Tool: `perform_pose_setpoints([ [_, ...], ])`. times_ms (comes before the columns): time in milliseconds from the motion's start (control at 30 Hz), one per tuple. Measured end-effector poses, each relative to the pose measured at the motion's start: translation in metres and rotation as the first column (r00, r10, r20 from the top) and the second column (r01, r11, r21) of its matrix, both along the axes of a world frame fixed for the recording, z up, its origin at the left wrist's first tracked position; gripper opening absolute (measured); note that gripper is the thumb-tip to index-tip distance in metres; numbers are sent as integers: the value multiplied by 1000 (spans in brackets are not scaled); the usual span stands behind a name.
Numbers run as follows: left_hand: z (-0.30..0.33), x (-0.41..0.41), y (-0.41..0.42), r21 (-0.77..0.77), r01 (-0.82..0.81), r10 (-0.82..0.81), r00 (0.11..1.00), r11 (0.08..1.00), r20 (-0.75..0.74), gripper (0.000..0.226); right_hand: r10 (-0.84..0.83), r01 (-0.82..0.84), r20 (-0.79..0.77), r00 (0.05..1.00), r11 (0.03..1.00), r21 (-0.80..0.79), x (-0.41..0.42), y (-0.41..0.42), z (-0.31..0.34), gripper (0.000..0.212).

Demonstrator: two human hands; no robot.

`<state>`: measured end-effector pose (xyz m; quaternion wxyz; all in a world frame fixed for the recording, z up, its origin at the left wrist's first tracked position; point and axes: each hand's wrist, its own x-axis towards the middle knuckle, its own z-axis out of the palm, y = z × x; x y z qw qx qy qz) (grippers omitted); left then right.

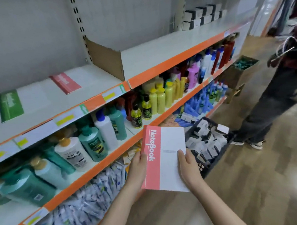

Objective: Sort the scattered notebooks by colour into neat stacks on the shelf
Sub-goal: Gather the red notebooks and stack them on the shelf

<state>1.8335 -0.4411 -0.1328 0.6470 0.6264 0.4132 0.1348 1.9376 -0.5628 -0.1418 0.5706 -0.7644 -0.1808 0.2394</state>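
Shop aisle with orange-edged shelving
A pale back wall [27,33] rises behind white shelves [165,47]; bottles [160,96] fill the lower tier, a dark crate [208,162] sits on wood-look floor [259,183], a bystander [276,89] stands right

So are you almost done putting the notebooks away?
Just getting going, it seems. On the top shelf a green notebook and a red notebook already lie apart, one per colour. The left hand and right hand hold a pink-and-white notebook in front of the shelves, not yet placed. It probably goes with the red one. No other loose notebooks are in view.
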Motion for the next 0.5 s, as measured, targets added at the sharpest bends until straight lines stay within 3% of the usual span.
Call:
perform_pose_setpoints([
  [233,0,-22,27,17,-262,263,965,965,-20,34,262,-262,11,965,965,23,5,59,3,22],
  [500,5,-29,24,-10,-583,583,812,812,-30,24,569,-570,41,821,821,33,21,107,12,24],
])
